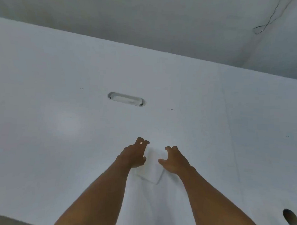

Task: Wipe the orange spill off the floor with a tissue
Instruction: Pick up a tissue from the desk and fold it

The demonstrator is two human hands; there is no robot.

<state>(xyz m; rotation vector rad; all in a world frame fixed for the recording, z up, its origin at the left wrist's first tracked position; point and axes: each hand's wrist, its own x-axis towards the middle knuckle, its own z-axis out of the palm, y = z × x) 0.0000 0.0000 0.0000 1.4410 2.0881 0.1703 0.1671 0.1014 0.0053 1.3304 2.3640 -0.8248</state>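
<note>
- The tissue [149, 168] lies flat on the white bench [58, 125], a pale folded square that barely stands out from the surface; its near corner shows most clearly, the far part is partly covered by the hands.
- The left hand [134, 154] sits over the tissue's left edge with fingers curled and spread, thumb toward the middle. It seems to touch or press the sheet, but whether it has a pinch on it I cannot tell.
- The right hand [174, 162] is at the tissue's right edge, fingers bent like a claw and apart, thumb pointing inward. It looks unclenched and not yet closed on anything.
- Judged from this, the step in hand is fetching the tissue: both hands are gathering or lifting it from the bench. The wiping itself is not begun.
- No orange spill and no floor near the person can be seen here, so where the mess lies cannot be said.
- The next move likely calls for closing the fingers on the thin sheet, lifting it clear without tearing it, then turning down toward the floor.
- Farther out, the bench has an oval slot [126, 99] beyond the hands and a round hole [291, 217] at the near right.
- A thin dark wire [267, 20] hangs on the wall at upper right.
</note>
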